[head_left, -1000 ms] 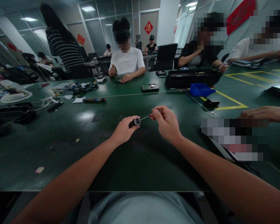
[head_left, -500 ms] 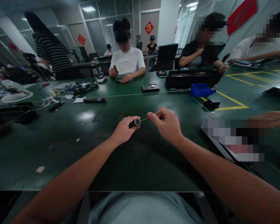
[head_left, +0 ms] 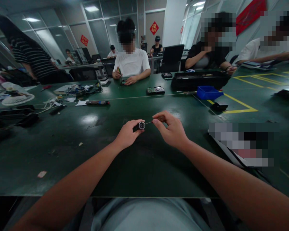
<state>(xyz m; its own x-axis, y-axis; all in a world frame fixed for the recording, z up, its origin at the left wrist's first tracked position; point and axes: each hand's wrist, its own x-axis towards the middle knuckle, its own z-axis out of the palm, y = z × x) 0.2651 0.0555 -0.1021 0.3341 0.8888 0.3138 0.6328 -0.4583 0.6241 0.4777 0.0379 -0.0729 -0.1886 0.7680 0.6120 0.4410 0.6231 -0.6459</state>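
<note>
My left hand [head_left: 128,134] is closed around a small black cylindrical part [head_left: 139,126] with a round, silver-rimmed end. Fingers and thumb grip it from both sides, and its far end is hidden in the hand. My right hand [head_left: 172,129] pinches a screwdriver [head_left: 162,119] by its reddish-brown handle. The thin shaft points left, with its tip at the rimmed end of the black part; whether it sits in a screw is too small to tell. Both hands are held above the green table [head_left: 144,173].
A circuit-board device [head_left: 155,90] lies ahead, with a blue bin [head_left: 209,93] and a long black casing [head_left: 199,80] to its right. A dark pen-like tool [head_left: 97,103] and cables [head_left: 79,89] lie left. Nearby right is a blurred flat item [head_left: 227,149]. A co-worker [head_left: 131,64] sits opposite.
My right fingers have shifted their grip on the screwdriver handle, the forefinger now straighter. My left hand stays put. At right another person's hand has left the view; the striped-shirt person has moved left.
</note>
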